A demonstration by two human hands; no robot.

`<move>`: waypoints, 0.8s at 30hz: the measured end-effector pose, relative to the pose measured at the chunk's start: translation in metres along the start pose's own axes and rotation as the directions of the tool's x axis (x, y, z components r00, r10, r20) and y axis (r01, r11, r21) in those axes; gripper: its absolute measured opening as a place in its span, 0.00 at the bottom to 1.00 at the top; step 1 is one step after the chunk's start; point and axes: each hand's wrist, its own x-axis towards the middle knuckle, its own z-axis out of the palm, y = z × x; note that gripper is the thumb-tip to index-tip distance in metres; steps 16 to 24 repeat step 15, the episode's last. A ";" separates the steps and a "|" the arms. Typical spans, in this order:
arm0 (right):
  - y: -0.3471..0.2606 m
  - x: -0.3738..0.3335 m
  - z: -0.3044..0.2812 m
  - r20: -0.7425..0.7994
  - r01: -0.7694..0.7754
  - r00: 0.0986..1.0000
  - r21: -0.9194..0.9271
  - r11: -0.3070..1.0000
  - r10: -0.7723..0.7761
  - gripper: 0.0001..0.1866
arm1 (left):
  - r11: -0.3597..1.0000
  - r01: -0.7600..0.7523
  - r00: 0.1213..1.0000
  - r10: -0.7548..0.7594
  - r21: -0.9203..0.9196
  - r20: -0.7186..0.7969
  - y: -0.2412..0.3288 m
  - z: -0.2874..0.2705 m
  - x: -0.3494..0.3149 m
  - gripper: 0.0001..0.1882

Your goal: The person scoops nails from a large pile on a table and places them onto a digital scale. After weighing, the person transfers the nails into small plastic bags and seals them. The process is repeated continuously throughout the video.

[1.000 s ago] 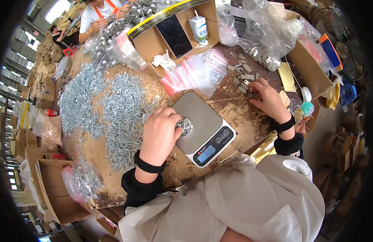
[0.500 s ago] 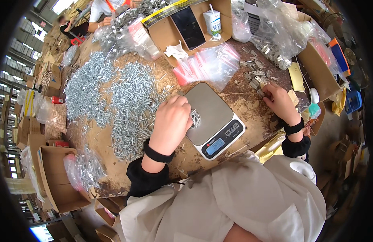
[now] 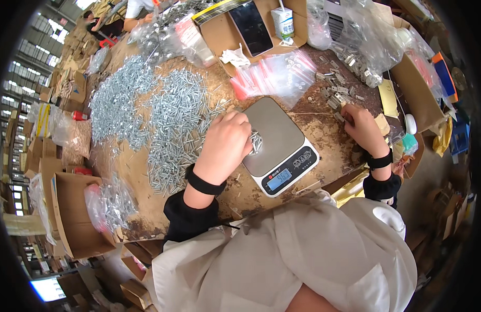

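Observation:
My left hand (image 3: 226, 139) hovers at the left edge of a digital scale (image 3: 271, 119), its fingers curled in; whatever is between the fingertips is hidden. Beside those fingers a small heap of silvery screws (image 3: 256, 143) lies on the scale's grey plate. The scale's display (image 3: 280, 180) is lit. Farther left, loose screws spread in two big piles, a nearer pile (image 3: 175, 125) and a farther pile (image 3: 118, 99). My right hand (image 3: 366, 132) rests on the table's right side with fingers bent together, next to small metal brackets (image 3: 336, 99). I cannot see what it pinches.
Clear zip bags with red edges (image 3: 274, 78) lie beyond the scale. Behind them, a cardboard box (image 3: 214, 36) holds a phone (image 3: 252, 28), a drink carton (image 3: 283, 23) and a crumpled tissue (image 3: 235, 56). An open carton (image 3: 76, 216) stands at left. A person (image 3: 139, 10) sits across the table.
The view has shifted slightly, and the display reading differs. My left hand stays by the screws on the scale; my right hand remains beside the brackets.

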 end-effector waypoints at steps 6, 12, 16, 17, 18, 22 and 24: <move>0.003 -0.002 -0.004 0.024 -0.020 1.000 0.063 0.998 0.019 0.10 | 0.979 0.048 0.987 -0.077 -0.197 -0.143 -0.026 -0.027 -0.019 0.07; 0.003 -0.002 -0.005 0.020 -0.001 1.000 0.096 0.995 -0.001 0.10 | 0.933 0.358 0.885 -0.322 0.048 -0.337 -0.071 -0.038 -0.073 0.11; 0.006 -0.001 -0.004 0.020 0.012 1.000 0.096 0.995 -0.014 0.10 | 0.944 0.331 0.897 -0.318 -0.011 -0.307 -0.048 -0.049 -0.062 0.14; 0.006 -0.001 -0.004 0.020 0.012 1.000 0.096 0.995 -0.014 0.10 | 0.944 0.331 0.897 -0.318 -0.011 -0.307 -0.048 -0.049 -0.062 0.14; 0.006 -0.001 -0.004 0.020 0.012 1.000 0.096 0.995 -0.014 0.10 | 0.944 0.331 0.897 -0.318 -0.011 -0.307 -0.048 -0.049 -0.062 0.14; 0.006 -0.001 -0.004 0.020 0.012 1.000 0.096 0.995 -0.014 0.10 | 0.944 0.331 0.897 -0.318 -0.011 -0.307 -0.048 -0.049 -0.062 0.14; 0.006 -0.001 -0.004 0.020 0.012 1.000 0.096 0.995 -0.014 0.10 | 0.944 0.331 0.897 -0.318 -0.011 -0.307 -0.048 -0.049 -0.062 0.14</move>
